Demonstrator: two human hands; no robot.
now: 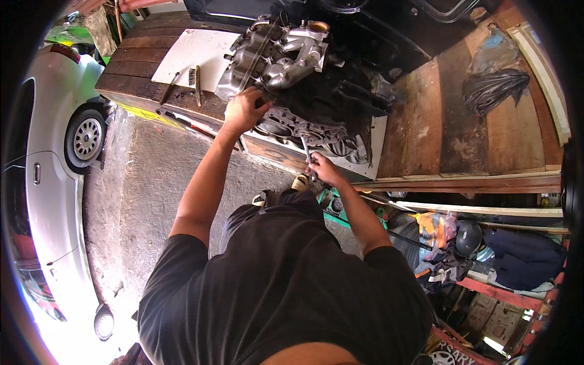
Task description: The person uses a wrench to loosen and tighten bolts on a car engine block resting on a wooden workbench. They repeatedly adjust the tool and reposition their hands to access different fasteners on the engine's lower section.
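A silvery metal engine part with curved pipes [295,64] stands on the bench, beside a ribbed metal cover [242,66]. My left hand [244,111] rests at the near edge of these parts with its fingers curled in; what they hold, if anything, is hidden. Closer to me lies a flat, dark grey metal engine piece [307,126] with holes and ridges. My right hand [327,171] is closed round a slim metal tool [308,151], whose pale shaft points up toward that piece. The tool's exact kind does not show.
A brush with a wooden handle [198,85] and a thin dark tool [170,88] lie by a white board [193,52] on the wooden bench [131,67]. Black plastic bags [494,90] lie at right. A parked silver car [58,146] stands on the left.
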